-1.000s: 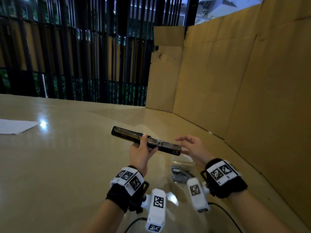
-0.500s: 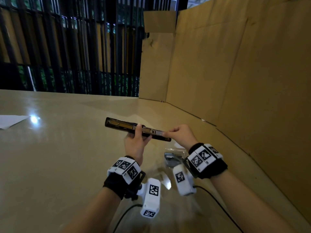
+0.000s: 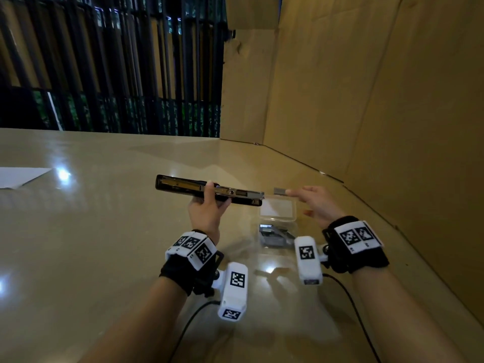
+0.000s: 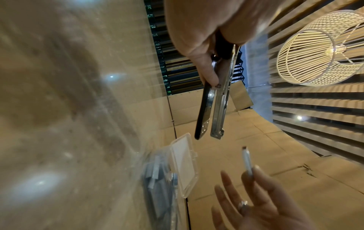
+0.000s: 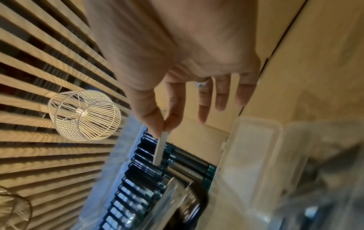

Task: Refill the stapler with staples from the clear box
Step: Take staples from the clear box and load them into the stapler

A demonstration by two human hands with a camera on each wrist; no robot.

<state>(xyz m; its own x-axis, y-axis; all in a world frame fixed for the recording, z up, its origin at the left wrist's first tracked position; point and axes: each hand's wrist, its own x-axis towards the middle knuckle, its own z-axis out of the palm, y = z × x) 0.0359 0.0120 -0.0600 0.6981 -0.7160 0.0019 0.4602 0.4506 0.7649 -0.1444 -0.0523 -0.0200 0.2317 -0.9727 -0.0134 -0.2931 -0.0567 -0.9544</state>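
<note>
Black stapler (image 3: 209, 190) gripped mid-frame above table (image 3: 91, 231) by left hand (image 3: 207, 213), fingers curled round it. Staple strip (image 3: 279, 191) pinched by right hand (image 3: 318, 203), remaining fingers extended, just right of stapler. Clear box (image 3: 278, 218) open below, lower centre.

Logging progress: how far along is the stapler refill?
Done: stapler opened flat, held by left hand; clear box open on the table. In hand: right hand pinches staple strip just off the magazine's end. Left: insert strip, close stapler.
</note>
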